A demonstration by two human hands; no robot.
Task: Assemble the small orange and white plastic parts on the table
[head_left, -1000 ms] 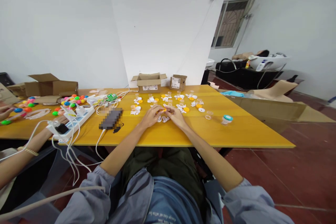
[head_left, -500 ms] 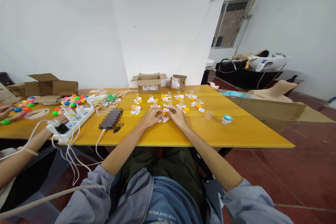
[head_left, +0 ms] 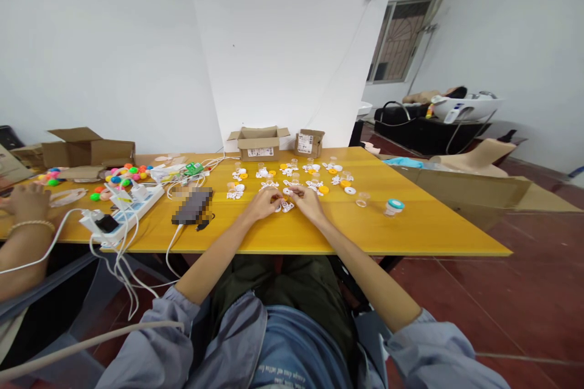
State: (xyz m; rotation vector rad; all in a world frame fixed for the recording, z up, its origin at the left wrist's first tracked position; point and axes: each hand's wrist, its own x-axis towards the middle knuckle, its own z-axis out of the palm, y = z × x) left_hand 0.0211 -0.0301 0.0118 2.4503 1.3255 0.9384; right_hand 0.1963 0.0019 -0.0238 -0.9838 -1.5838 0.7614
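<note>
My left hand is closed over the table, fingertips pinched together. What it holds, if anything, is too small to make out. Facing it, my right hand pinches a small white disc between thumb and fingers. Just below the fingertips lie several flat white plastic pieces. Beyond both hands are little piles of similar white pieces, yellow rings and clear cups. A clear cup lies to the right of my right hand, and farther right stands a small jar with a teal lid.
Two cardboard boxes, a wider open one and a smaller one, stand against the wall. On the left are a power strip with cables, a dark pixelated device, colourful balls and another person's hand.
On the left, the other person's hand has lifted and shifted, and the other arm there has withdrawn from beside the power strip. My own hands have hardly moved.
</note>
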